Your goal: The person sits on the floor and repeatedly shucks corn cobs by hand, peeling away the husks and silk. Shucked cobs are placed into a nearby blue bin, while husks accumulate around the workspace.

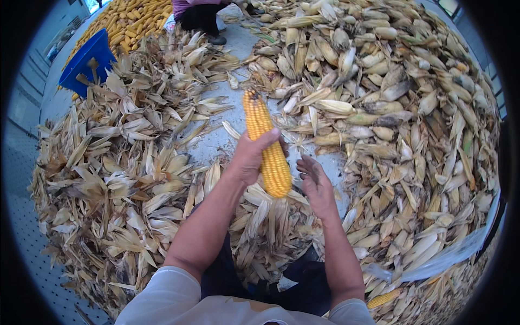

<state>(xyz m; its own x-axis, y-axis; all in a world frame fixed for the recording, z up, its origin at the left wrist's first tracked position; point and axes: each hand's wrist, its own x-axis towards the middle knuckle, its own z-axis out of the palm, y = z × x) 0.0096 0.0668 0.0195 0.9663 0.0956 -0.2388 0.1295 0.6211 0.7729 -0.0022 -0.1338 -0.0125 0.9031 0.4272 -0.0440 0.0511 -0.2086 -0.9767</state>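
A bare ear of yellow corn [276,172] is gripped around its middle by my left hand [252,156], the thumb lying across the kernels. The ear slants in front of me, its dark-spotted tip pointing away and its thick end toward me. Just to the right of the thick end, my right hand [317,185] is held apart from the ear with its fingers spread and nothing in it. Loose dry husks [268,227] lie below both hands, between my legs.
Unhusked ears [390,93] form a large heap on the right. Stripped husks [118,162] are piled on the left, beside a blue plastic basket [87,63]. Behind it rises a mound of husked corn [134,20]. Another person [201,18] is at the far side of the concrete floor [215,118].
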